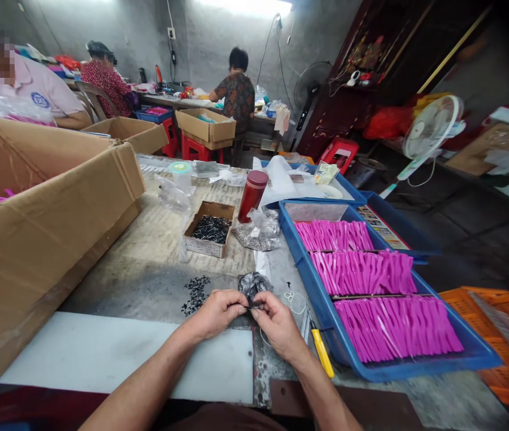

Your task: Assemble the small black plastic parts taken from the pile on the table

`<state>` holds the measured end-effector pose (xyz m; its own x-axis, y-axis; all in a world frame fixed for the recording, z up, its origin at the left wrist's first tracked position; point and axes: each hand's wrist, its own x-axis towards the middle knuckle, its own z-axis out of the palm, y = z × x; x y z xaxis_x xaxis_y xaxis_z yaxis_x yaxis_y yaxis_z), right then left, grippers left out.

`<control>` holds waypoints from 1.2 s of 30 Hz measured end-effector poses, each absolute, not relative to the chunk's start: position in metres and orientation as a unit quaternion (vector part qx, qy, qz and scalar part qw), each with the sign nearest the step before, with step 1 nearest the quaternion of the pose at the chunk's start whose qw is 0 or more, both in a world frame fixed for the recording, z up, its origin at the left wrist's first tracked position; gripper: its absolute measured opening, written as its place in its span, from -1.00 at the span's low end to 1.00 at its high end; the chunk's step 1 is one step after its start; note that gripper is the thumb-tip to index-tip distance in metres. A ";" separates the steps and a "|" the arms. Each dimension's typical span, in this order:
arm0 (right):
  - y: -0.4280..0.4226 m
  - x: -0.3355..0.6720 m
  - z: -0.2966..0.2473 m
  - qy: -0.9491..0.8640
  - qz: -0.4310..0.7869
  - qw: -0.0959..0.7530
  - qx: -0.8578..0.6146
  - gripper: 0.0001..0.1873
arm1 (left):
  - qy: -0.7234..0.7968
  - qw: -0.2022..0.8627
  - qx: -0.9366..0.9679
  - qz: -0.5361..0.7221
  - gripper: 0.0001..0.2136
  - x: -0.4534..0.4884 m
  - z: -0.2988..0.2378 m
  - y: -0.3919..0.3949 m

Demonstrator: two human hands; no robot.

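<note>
The left hand (219, 312) and right hand (280, 323) are pinching, in a narrow grip, the near edge of a dark plastic bag (255, 284), its bulk sitting just beyond at twelve o'clock, about equally near both.

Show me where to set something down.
Bare: the white board, left of the left forearm, and tabletop between the big cardboard box and small box. Crowded: beside the right hand, with yellow-handled tool and blue tray.
</note>
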<state>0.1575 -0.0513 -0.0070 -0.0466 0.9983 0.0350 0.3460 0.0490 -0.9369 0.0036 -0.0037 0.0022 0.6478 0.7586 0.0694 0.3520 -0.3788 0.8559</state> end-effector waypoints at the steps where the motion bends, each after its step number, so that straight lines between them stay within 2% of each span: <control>1: -0.051 0.158 -0.007 -0.601 0.402 0.406 -0.559 -0.90 | 0.347 0.432 0.799 0.234 -0.87 0.004 0.002 -0.004; 36: -0.053 0.159 -0.008 -0.600 0.404 0.405 -0.560 -0.91 | 0.329 0.411 0.817 0.237 -0.87 0.004 0.005 -0.005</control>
<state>0.1586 -0.0531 -0.0083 -0.0457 0.9984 0.0339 0.3448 0.0476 -0.9375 0.0037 -0.0053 0.0050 0.6718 0.7314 0.1170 0.3418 -0.4463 0.8271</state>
